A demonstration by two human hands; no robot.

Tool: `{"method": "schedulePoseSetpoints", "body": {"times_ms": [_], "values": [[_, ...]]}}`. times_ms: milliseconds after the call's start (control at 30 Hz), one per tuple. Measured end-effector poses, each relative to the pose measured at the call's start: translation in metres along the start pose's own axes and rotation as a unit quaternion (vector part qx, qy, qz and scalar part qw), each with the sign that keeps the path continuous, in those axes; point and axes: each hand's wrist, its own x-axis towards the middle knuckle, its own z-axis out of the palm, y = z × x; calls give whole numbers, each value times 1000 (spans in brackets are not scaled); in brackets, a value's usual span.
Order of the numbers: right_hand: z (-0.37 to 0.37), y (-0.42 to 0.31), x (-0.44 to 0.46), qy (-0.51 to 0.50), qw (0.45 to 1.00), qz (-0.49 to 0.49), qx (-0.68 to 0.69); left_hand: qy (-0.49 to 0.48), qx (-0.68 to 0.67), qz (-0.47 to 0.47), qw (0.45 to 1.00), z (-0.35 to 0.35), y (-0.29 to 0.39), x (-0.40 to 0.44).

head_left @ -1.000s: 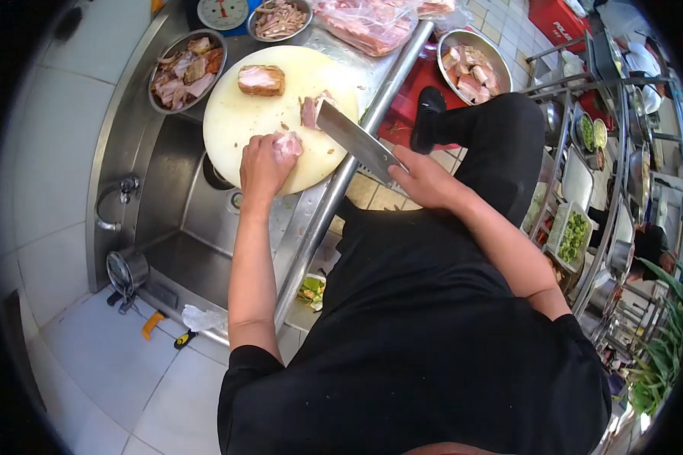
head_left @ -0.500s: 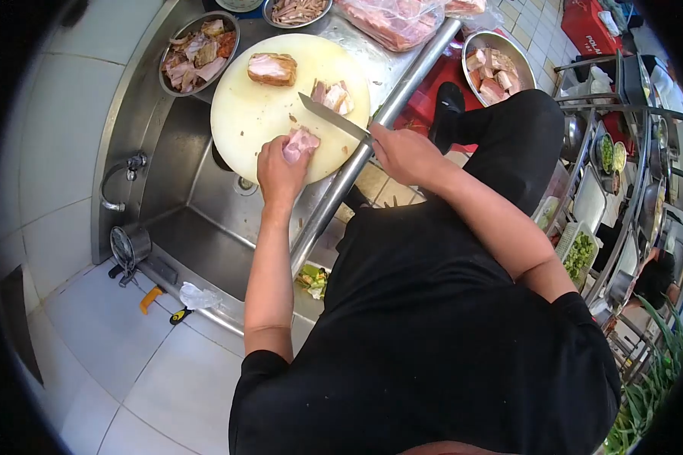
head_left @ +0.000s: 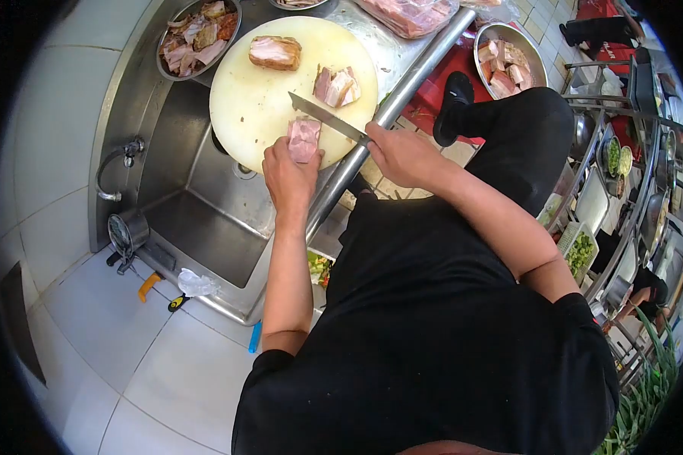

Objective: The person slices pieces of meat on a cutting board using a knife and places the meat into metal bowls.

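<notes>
My left hand (head_left: 292, 176) grips a pink piece of meat (head_left: 304, 139) at the near edge of the round white cutting board (head_left: 239, 98). In my right hand (head_left: 404, 155) is the handle of a knife (head_left: 328, 117). Its blade reaches left over the board, by the far end of the held piece; whether it touches the meat I cannot tell. A browned block of meat (head_left: 275, 53) lies at the board's far side. Cut pieces of meat (head_left: 337, 86) sit right of centre, beyond the blade.
The board overlaps a steel sink (head_left: 205, 220) with a tap (head_left: 120, 171). A bowl of meat pieces (head_left: 199, 38) stands at the back left, another meat bowl (head_left: 511, 61) at the right. Bagged meat (head_left: 410, 14) lies behind. A steel rail (head_left: 413, 76) runs along the counter's front.
The held meat now lies flatter, with more of its pink face showing. My left hand has shifted slightly right and toward me. The knife stays close to its earlier position.
</notes>
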Motion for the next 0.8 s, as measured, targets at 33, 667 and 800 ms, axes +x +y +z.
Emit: {"method": "schedulePoseSetpoints", "body": {"times_ms": [33, 667, 800], "values": [[-1, -1, -2, 6, 1000, 4, -1, 1, -7, -13, 1000, -1, 0, -1], [-8, -22, 12, 18, 997, -16, -67, -19, -18, 189, 982, -6, -34, 18], [-12, -37, 11, 34, 996, -42, -76, -114, -83, 126, 982, -13, -27, 16]]}}
